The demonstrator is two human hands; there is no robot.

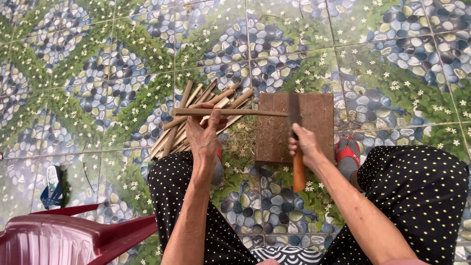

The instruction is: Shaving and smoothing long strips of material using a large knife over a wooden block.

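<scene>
- The left hand (203, 131), just left of the frame's centre, has its grip pinched round a long thin bamboo stick (228, 112), thumb on one side and fingers on the other.
- That stick lies level across the middle of the frame, its right end reaching over the left edge of a brown wooden board (274, 132).
- The right hand (305, 147), right of centre, has its grip closed tight on the orange wooden handle of a knife (295, 128); the dark blade points toward the top of the frame and lies over the board, its edge meeting the right tip of the stick.
- The board rests flat on the tiled floor (373, 64) (a pebble-and-flower pattern in blue, green and white), between the person's knees.
- A heap of cut bamboo pieces (196, 115) lies on the floor just behind and left of the left hand, fanned toward the upper right.
- A red sandal (347, 152) shows at the board's right edge, near the right knee.
- At the lower left corner stands a maroon plastic chair (64, 238), with a blue sandal (51, 186) just above it.
</scene>
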